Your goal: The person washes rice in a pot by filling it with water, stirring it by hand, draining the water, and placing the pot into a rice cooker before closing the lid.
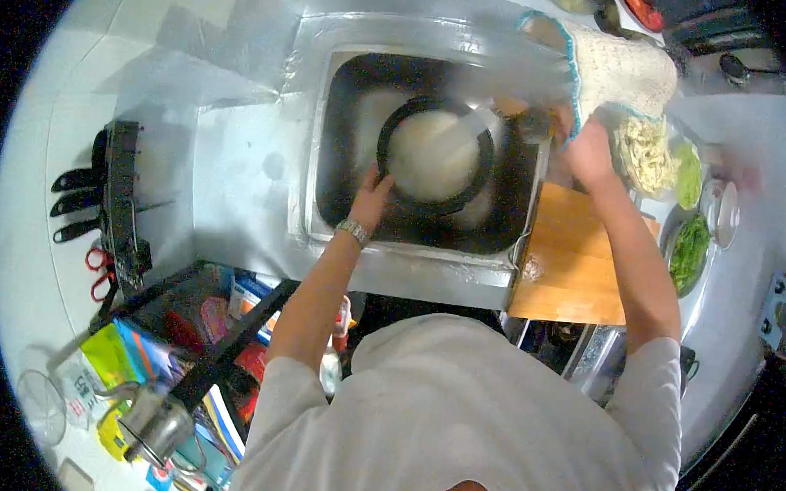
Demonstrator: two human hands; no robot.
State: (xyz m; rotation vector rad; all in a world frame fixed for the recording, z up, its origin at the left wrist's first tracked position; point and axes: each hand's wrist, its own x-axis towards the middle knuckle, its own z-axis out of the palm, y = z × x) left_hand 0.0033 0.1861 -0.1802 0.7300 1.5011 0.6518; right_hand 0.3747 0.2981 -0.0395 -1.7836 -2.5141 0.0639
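A round black pan [479, 190] sits in the sink, with cloudy whitish liquid inside. My left hand [373, 202] grips its near-left rim, the wrist wearing a metal-band watch. A pale blurred streak, apparently water from the tap, runs down into the pan from the upper right. Over the sink's right edge is my right hand [586, 154], beside a cream knitted cloth [624, 71] with blue trim. The fingers of that hand are blurred and partly hidden by the cloth's edge, so their grip does not show.
Right of the steel sink [307, 152] lies a wooden cutting board [570, 255]. Beyond it stand pale sliced vegetables [644, 156] and a bowl of chopped greens [690, 252]. A knife rack [122, 196] hangs on the left, above packets and a metal kettle [157, 424].
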